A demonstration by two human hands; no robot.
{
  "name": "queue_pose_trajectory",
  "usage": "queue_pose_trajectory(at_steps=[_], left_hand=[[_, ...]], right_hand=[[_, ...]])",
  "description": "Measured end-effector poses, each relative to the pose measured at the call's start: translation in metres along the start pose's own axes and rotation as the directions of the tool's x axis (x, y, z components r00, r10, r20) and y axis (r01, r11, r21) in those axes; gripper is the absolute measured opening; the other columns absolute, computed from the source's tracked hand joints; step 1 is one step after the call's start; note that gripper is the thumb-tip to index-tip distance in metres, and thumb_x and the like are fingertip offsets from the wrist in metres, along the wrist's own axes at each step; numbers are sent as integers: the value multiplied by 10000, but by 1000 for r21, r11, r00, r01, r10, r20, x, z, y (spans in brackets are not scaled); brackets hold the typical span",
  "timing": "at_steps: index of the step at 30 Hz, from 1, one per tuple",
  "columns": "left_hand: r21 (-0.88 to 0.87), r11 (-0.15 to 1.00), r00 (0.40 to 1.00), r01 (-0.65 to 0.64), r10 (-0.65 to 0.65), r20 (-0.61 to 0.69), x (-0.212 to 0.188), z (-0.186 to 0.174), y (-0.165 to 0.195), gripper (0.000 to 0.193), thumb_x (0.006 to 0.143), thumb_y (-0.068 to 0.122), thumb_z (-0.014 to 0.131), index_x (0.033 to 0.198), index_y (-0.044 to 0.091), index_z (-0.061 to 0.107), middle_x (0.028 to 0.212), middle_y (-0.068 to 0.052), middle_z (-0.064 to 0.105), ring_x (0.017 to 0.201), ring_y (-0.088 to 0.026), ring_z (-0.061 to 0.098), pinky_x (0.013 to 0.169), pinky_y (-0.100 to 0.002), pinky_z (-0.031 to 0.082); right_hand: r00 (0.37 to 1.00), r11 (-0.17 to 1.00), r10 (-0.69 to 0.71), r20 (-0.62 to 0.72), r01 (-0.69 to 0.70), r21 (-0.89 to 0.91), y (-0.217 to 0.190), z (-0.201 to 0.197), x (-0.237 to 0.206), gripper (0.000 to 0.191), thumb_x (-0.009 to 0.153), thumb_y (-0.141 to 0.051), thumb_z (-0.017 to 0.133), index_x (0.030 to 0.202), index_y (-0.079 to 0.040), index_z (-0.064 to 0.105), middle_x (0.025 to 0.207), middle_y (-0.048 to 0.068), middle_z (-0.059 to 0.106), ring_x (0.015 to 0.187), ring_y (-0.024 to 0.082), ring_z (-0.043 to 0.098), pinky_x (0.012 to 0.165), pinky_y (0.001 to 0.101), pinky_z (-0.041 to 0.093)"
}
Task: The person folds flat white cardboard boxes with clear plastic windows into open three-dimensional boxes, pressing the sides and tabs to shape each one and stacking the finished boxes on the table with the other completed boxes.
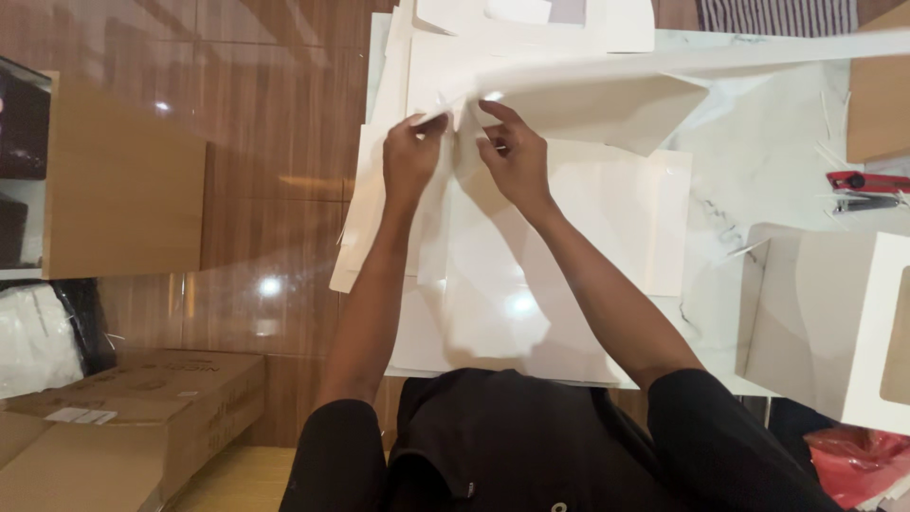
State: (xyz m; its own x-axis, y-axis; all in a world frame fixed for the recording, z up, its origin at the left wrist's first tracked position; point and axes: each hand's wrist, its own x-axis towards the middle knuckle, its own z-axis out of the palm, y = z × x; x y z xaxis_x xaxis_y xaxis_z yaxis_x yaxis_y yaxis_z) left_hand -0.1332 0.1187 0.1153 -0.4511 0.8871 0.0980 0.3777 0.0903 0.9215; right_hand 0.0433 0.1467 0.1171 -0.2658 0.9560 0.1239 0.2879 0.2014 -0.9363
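Nearest the cam: person's black top, both sleeves dark, forearms bare and reaching fwd over the near edge of the worktop, a white marbled surface.

Left hand is closed in a pinch on a folded flap of the white card sheet, thumb and fingers tight on the crease. Right hand just beside it, fingers curled, also pinching the same sheet at the fold. Hands close together, narrow gap btwn them. Sheet is lifted off the pile, one wing stretching out toward the worktop's far right corner, part tilted up.

Under the hands: stack of flat white card blanks, overlapping, covering the left half of the worktop & hanging a bit over its left edge.

Right side of the worktop: an assembled white box w/ a window cut-out, at the near right edge. Further back near the right edge, a red cutter and a dark stapler-like tool just beside it, touching or nearly, can't tell.

Off the worktop, left: brown cardboard carton on the floor, wooden cabinet above it. Red plastic bag at bottom right.
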Motion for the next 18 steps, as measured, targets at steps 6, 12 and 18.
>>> queue_pose_trajectory(at_steps=[6, 12, 18], left_hand=[[-322, 887, 944, 330, -315, 99, 20, 23, -21, 358, 883, 345, 710, 977, 8, 790, 836, -47, 733, 786, -136, 620, 738, -299, 500], [-435, 756, 870, 490, -454, 191, 17, 22, -3, 324, 820, 304, 785, 899, -9, 782, 922, -28, 712, 882, -123, 607, 823, -261, 467], [-532, 698, 873, 480, -439, 212, 15, 24, 12, 310, 811, 295, 794, 901, 0, 766, 900, -20, 709, 840, -115, 610, 795, -266, 483]], right_hand=[[993, 974, 67, 94, -86, 209, 1, -1, 25, 334, 889, -57, 689, 1218, -6, 717, 941, 48, 721, 803, 91, 658, 668, 261, 587], [979, 912, 134, 153, -183, 368, -4, -7, 33, 266, 881, -12, 679, 1141, 11, 728, 900, 12, 660, 757, 66, 594, 623, 249, 527], [965, 890, 154, 212, -229, 395, -19, -17, 32, 201, 901, -40, 706, 1099, -3, 712, 862, -7, 632, 742, 61, 599, 598, 249, 507]])
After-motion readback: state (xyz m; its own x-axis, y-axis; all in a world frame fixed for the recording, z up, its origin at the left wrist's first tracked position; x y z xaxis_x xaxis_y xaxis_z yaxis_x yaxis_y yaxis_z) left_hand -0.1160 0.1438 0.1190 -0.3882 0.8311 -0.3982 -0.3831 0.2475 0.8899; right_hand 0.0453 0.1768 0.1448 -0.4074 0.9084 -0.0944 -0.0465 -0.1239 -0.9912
